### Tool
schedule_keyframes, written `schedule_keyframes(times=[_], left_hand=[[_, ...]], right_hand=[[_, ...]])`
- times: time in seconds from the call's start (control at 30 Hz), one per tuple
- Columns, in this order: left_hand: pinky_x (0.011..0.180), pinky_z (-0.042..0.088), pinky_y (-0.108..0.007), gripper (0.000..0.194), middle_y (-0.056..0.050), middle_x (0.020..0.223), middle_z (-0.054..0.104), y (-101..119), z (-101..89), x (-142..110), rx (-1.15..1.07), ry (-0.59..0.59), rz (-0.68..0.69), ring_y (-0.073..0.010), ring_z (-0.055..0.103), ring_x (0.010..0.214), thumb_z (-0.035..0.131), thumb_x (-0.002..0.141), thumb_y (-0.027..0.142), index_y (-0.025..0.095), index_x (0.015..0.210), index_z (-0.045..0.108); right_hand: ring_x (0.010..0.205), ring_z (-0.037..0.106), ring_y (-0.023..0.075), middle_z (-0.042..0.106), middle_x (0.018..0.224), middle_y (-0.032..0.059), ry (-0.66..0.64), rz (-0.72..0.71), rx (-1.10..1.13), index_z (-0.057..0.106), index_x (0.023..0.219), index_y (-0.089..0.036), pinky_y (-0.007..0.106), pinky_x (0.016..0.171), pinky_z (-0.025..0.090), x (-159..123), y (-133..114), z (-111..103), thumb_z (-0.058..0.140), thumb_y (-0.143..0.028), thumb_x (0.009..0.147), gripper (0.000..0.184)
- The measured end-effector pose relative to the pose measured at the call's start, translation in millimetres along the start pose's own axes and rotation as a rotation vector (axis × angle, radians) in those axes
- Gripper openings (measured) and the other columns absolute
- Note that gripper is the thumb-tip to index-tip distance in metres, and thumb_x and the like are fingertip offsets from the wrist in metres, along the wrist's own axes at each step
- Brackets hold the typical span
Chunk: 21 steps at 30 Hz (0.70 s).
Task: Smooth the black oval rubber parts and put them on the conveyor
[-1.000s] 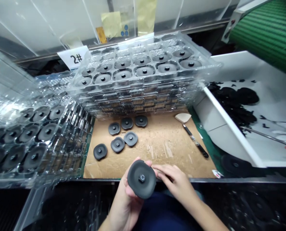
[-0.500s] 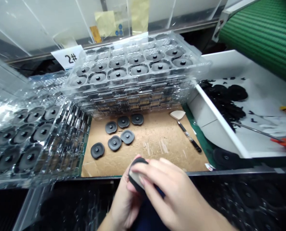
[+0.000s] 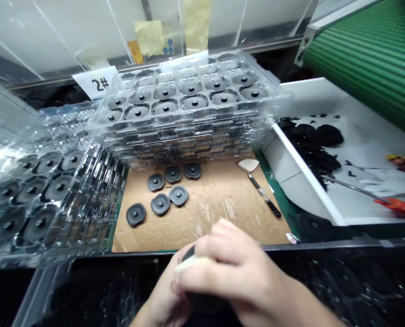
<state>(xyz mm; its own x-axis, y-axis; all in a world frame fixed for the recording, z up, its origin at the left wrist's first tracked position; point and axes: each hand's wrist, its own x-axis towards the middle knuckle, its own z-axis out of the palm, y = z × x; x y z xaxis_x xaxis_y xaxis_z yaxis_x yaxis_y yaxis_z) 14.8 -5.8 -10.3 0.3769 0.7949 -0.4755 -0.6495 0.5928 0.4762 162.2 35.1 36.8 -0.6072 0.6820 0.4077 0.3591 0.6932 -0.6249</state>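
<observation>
My left hand (image 3: 160, 297) cups a black rubber disc (image 3: 202, 303) at the bottom of the view. My right hand (image 3: 236, 268) curls over it and hides most of the disc. A pale patch (image 3: 192, 262) shows under my right fingers; I cannot tell whether it is a pad or the disc's own underside. Several matching discs (image 3: 160, 204) lie on a cardboard sheet (image 3: 205, 231) beyond my hands. A craft knife (image 3: 264, 196) and a cream wedge (image 3: 248, 165) also rest there, out of reach of my fingers.
Stacked clear trays (image 3: 185, 136) holding discs stand behind the cardboard, with another stack (image 3: 52, 159) to the left. To the right are a white bin (image 3: 301, 181) with black scraps (image 3: 311, 145), an orange-handled tool (image 3: 398, 206), and a green belt (image 3: 362, 54).
The disc's face with its central boss no longer shows, as my right hand has moved over it. The pale patch has appeared against it. The view has shifted, bringing the orange handle in.
</observation>
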Motion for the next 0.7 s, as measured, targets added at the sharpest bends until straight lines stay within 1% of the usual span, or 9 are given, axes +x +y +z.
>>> schedule_keyframes(times=[0.07, 0.13, 0.2, 0.27, 0.33, 0.43, 0.57, 0.63, 0.7], left_hand=[[0.079, 0.05, -0.029, 0.057, -0.004, 0.096, 0.072, 2.3, -3.5, -0.6, -0.028, -0.037, 0.011, -0.0231, 0.066, 0.09, 0.079, 0.051, 0.045, 0.018, 0.1, 0.069], [0.078, 0.052, -0.027, 0.05, -0.004, 0.103, 0.072, 3.8, -12.2, -2.5, -0.094, -0.061, 0.009, -0.0223, 0.067, 0.091, 0.076, 0.058, 0.042, 0.023, 0.104, 0.068], [0.082, 0.052, -0.03, 0.047, -0.004, 0.111, 0.069, 3.4, -22.1, -4.0, -0.17, -0.083, -0.001, -0.024, 0.066, 0.096, 0.073, 0.062, 0.042, 0.027, 0.106, 0.066], [0.084, 0.052, -0.031, 0.046, -0.004, 0.112, 0.069, 1.6, -29.2, -3.8, -0.227, -0.115, -0.011, -0.025, 0.066, 0.098, 0.072, 0.062, 0.042, 0.03, 0.106, 0.066], [0.083, 0.053, -0.032, 0.045, -0.004, 0.11, 0.07, -0.1, -31.9, -2.3, -0.264, -0.149, -0.031, -0.0254, 0.066, 0.098, 0.069, 0.063, 0.045, 0.03, 0.105, 0.067], [0.08, 0.054, -0.03, 0.047, -0.006, 0.108, 0.07, -0.5, -29.5, 0.3, -0.28, -0.188, -0.049, -0.0247, 0.067, 0.095, 0.063, 0.068, 0.05, 0.028, 0.109, 0.065], [0.07, 0.055, -0.025, 0.045, -0.004, 0.11, 0.069, -1.5, -27.4, 1.9, -0.269, -0.265, -0.013, -0.0197, 0.069, 0.086, 0.041, 0.081, 0.055, 0.032, 0.116, 0.059], [0.072, 0.054, -0.026, 0.045, -0.003, 0.114, 0.065, -4.3, -31.4, 2.1, -0.122, -0.271, 0.113, -0.0177, 0.069, 0.085, 0.038, 0.084, 0.055, 0.039, 0.124, 0.048], [0.084, 0.049, -0.031, 0.056, -0.001, 0.12, 0.059, -7.6, -38.3, 2.0, 0.232, -0.228, 0.357, -0.0188, 0.063, 0.098, 0.053, 0.081, 0.045, 0.045, 0.132, 0.031]], right_hand=[[0.068, 0.051, 0.0137, 0.064, 0.076, 0.0007, -0.027, 0.095, 0.015, 0.066, 0.096, -0.023, 0.028, 0.064, 0.039, 0.6, 16.8, 0.2, 0.039, -0.013, 0.09, 0.029], [0.076, 0.055, 0.0143, 0.065, 0.086, 0.002, 0.059, 0.264, 0.004, 0.064, 0.104, -0.024, 0.028, 0.067, 0.043, -11.5, 41.2, 8.1, 0.042, -0.013, 0.088, 0.029], [0.081, 0.059, 0.0142, 0.065, 0.089, 0.0024, 0.105, 0.404, 0.037, 0.063, 0.106, -0.026, 0.027, 0.07, 0.048, -32.5, 68.6, 24.9, 0.043, -0.017, 0.089, 0.028], [0.083, 0.061, 0.016, 0.063, 0.093, 0.0046, 0.133, 0.488, 0.035, 0.066, 0.102, -0.025, 0.029, 0.07, 0.051, -55.3, 91.1, 45.9, 0.044, -0.022, 0.088, 0.026], [0.081, 0.062, 0.0181, 0.059, 0.106, 0.0097, 0.189, 0.537, -0.019, 0.067, 0.101, -0.022, 0.033, 0.069, 0.053, -72.8, 101.1, 63.3, 0.044, -0.025, 0.087, 0.027], [0.089, 0.062, 0.0192, 0.05, 0.121, 0.0133, 0.286, 0.587, -0.066, 0.062, 0.109, -0.021, 0.033, 0.07, 0.054, -81.7, 90.1, 71.7, 0.043, -0.024, 0.087, 0.029], [0.104, 0.058, 0.0183, 0.056, 0.113, 0.0071, 0.315, 0.528, -0.037, 0.062, 0.106, -0.027, 0.028, 0.08, 0.052, -76.1, 59.9, 67.1, 0.044, -0.019, 0.088, 0.027], [0.1, 0.06, 0.0168, 0.061, 0.107, 0.0052, 0.284, 0.502, 0.0, 0.063, 0.103, -0.027, 0.026, 0.082, 0.051, -76.2, 52.6, 69.7, 0.046, -0.017, 0.087, 0.026], [0.096, 0.062, 0.0163, 0.063, 0.102, 0.005, 0.255, 0.518, 0.021, 0.064, 0.101, -0.025, 0.024, 0.08, 0.051, -80.4, 50.0, 74.5, 0.047, -0.017, 0.087, 0.024]])
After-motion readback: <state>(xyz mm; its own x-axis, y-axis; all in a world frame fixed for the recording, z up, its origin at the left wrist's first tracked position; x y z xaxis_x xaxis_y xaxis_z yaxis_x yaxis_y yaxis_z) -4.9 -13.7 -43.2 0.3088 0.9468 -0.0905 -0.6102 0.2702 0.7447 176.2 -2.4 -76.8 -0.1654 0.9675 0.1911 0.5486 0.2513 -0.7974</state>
